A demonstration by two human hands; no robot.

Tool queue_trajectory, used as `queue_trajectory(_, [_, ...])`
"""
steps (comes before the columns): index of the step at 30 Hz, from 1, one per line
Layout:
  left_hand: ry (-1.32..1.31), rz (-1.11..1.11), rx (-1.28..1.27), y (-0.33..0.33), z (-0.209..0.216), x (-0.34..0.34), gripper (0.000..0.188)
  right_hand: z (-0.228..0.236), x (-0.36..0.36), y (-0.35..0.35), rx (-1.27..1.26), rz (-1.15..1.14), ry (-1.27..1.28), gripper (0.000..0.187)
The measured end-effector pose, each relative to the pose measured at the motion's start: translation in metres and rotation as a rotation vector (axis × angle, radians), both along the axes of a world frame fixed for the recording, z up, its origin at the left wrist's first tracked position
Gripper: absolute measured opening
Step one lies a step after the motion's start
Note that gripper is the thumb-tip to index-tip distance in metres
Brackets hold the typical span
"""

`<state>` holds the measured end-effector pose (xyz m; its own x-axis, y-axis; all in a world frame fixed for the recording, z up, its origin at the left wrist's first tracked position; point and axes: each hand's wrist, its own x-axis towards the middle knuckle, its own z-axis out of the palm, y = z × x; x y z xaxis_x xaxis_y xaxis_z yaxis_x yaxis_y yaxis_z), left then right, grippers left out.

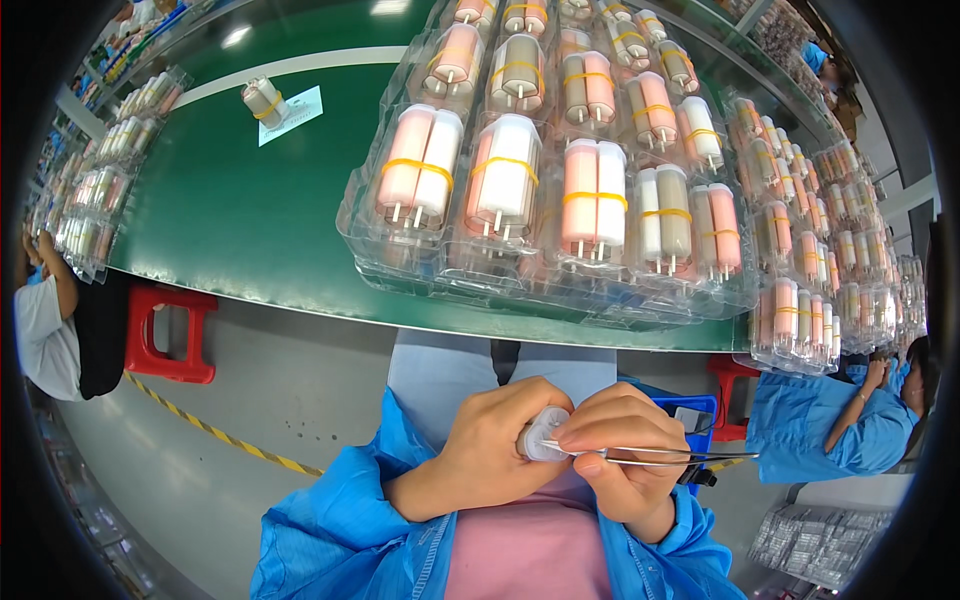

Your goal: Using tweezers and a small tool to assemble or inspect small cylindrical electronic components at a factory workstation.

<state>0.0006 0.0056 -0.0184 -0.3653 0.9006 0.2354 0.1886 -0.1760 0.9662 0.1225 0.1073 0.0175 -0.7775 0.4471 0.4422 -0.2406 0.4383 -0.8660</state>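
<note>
Above my lap, my left hand point(500, 440) is wrapped round a small whitish translucent piece point(546, 434), most of it hidden by the fingers. My right hand point(628, 450) pinches a pair of metal tweezers point(665, 458); their tips touch the open end of that piece, and the other end points right. On the table ahead, a clear plastic tray point(400, 262) holds several paired pink, white and grey cylinders, such as a pink and white pair point(594, 198), each pair bound by a yellow rubber band with thin white stems at the near end.
The green table point(240, 210) carries a lone banded pair point(264, 101) beside a paper slip point(291, 115). More filled trays stand at right point(795, 320) and far left point(95, 215). A red stool point(172, 333) is left; a blue-clad person point(815, 425) sits right near a blue bin point(702, 435).
</note>
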Motion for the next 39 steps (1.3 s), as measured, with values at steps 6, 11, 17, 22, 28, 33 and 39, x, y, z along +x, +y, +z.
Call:
queue_trajectory(6, [0.012, 0.006, 0.006, 0.0004, 0.0001, 0.0007, 0.029, 0.0009, -0.0004, -0.0011, -0.007, -0.009, 0.002, 0.015])
queue_trajectory(11, [0.026, 0.015, -0.003, 0.0005, -0.0002, 0.0014, 0.027, -0.0001, 0.0002, -0.0028, -0.043, -0.039, -0.015, 0.012])
queue_trajectory(17, [0.031, 0.028, -0.005, 0.0008, -0.0002, 0.0017, 0.027, 0.0001, -0.0015, -0.0029, -0.059, -0.059, -0.011, 0.010])
queue_trajectory(22, [0.031, 0.027, -0.026, 0.0010, 0.0012, 0.0005, 0.027, 0.0004, -0.0027, -0.0019, -0.056, -0.058, -0.007, 0.010])
queue_trajectory(28, [0.029, 0.022, -0.029, 0.0005, 0.0026, 0.0006, 0.027, -0.0015, -0.0014, -0.0021, -0.059, -0.055, 0.013, 0.011])
queue_trajectory(33, [0.047, 0.024, -0.023, 0.0001, 0.0027, 0.0008, 0.026, -0.0022, -0.0013, -0.0018, -0.057, -0.050, 0.026, 0.011])
queue_trajectory(39, [0.052, 0.022, -0.014, -0.0006, 0.0019, 0.0016, 0.026, -0.0015, -0.0007, -0.0033, -0.054, -0.056, 0.022, 0.011])
